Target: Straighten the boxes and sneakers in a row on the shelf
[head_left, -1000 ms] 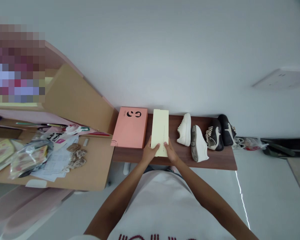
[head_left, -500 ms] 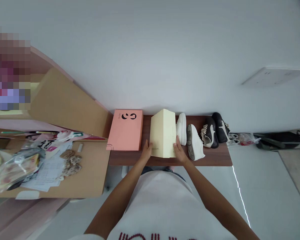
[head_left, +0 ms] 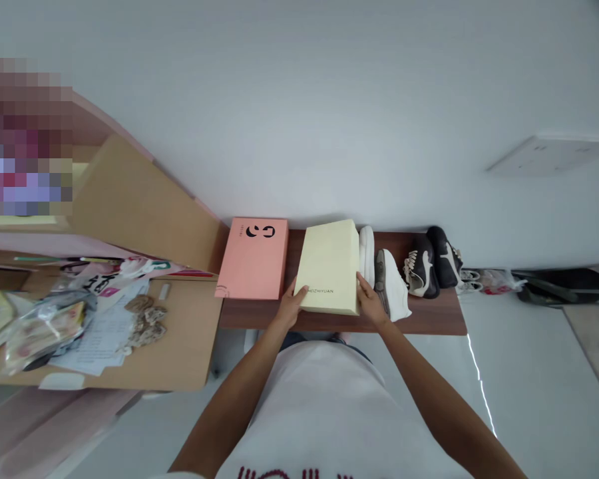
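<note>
Between my two hands is a cream shoebox [head_left: 328, 263], its lettered face turned up toward me. My left hand [head_left: 291, 303] grips its left side near the front corner, thumb on top. On the opposite side my right hand [head_left: 371, 301] is closed on the edge, close to a white shoe [head_left: 393, 286]. A second white shoe [head_left: 366, 256] stands just right of the box, partly hidden by it. Left of the cream box, a pink box [head_left: 254, 259] with black print lies on the brown wooden bench [head_left: 259, 316].
A black-and-white pair of shoes [head_left: 420, 266] sits at the bench's right end. Beyond it, a black bag [head_left: 574, 283] lies along the wall. To the left, a desk [head_left: 190, 332] holds papers, plastic bags and hair scrunchies [head_left: 150, 326].
The cream shoebox has rolled over between my hands, from showing two faces and an edge to its broad lettered face up. Both hands still grip its sides.
</note>
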A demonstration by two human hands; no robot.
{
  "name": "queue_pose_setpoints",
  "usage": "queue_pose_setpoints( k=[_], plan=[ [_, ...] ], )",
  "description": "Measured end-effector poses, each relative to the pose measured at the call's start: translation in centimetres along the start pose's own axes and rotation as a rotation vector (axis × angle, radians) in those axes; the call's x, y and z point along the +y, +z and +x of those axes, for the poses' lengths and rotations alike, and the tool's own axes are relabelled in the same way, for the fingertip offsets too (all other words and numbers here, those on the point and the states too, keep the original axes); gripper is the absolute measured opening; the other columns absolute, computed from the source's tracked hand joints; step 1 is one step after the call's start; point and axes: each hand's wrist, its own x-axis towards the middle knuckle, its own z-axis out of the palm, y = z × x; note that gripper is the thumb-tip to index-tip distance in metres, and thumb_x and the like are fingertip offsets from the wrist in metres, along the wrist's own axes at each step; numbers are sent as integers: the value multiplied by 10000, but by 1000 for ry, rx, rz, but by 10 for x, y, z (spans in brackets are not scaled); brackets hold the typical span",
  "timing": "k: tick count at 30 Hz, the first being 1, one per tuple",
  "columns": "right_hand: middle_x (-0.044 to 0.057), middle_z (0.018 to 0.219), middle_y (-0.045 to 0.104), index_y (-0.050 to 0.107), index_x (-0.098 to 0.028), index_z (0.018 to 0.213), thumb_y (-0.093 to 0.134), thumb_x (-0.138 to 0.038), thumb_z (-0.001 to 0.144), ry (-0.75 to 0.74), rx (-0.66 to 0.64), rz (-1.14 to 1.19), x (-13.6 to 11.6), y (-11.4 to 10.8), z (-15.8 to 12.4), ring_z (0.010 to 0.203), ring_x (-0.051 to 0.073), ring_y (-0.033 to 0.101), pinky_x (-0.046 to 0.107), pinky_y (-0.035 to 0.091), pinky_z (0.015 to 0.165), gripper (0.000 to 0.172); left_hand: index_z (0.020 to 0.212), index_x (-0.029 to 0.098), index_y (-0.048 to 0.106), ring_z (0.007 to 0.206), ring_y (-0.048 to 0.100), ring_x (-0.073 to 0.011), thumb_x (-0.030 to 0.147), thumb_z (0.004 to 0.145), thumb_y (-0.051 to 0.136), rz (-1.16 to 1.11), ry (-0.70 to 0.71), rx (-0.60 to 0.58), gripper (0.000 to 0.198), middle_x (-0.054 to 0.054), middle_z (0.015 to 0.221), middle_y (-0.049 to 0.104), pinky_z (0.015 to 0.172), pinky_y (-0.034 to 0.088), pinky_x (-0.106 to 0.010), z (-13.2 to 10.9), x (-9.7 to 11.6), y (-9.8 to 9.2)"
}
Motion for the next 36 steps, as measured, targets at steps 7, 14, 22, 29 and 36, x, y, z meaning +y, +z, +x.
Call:
queue_pose_setpoints(
  k=[7, 14, 22, 29, 36],
  plan=[
    [47, 1432, 642, 626, -261, 1404, 604, -713, 875, 33, -182, 65, -27, 4, -4, 1387, 309, 544, 470, 416, 1203, 696, 1533, 240, 483, 1320, 603, -275, 509, 800, 804, 45, 152, 123, 844, -91, 1429, 638, 1120, 490, -410, -10, -2, 1],
    [108, 1349, 695, 631, -217, 1312, 763, -564, 809, 109, -259, 123, -25, 23, 7, 1227, 295, 661, 453, 555, 1053, 625, 1527, 260, 496, 1323, 601, -261, 445, 844, 787, 152, 191, 199, 765, -76, 1441, 629, 1148, 462, -409, -6, 0, -4],
    [129, 1266, 733, 638, -194, 1225, 760, -437, 836, 151, -245, 93, -11, 30, 25, 1137, 288, 705, 481, 582, 1011, 476, 1543, 269, 471, 1347, 581, -258, 399, 903, 731, 289, 207, 229, 703, -72, 1472, 604, 1166, 439, -412, 2, 1, -5],
    [119, 1286, 724, 616, -200, 1238, 730, -360, 865, 159, -234, 123, 3, 37, 34, 1125, 261, 712, 461, 593, 1004, 421, 1559, 257, 445, 1347, 580, -241, 393, 951, 662, 342, 215, 239, 659, -70, 1471, 606, 1165, 439, -396, 12, -4, -9],
    [115, 1300, 713, 601, -208, 1248, 738, -349, 840, 197, -226, 105, 23, 42, 45, 1137, 261, 702, 484, 570, 1029, 453, 1525, 255, 495, 1363, 567, -244, 386, 962, 637, 389, 226, 275, 595, -69, 1486, 592, 1176, 424, -391, 16, -14, -12]
  ],
)
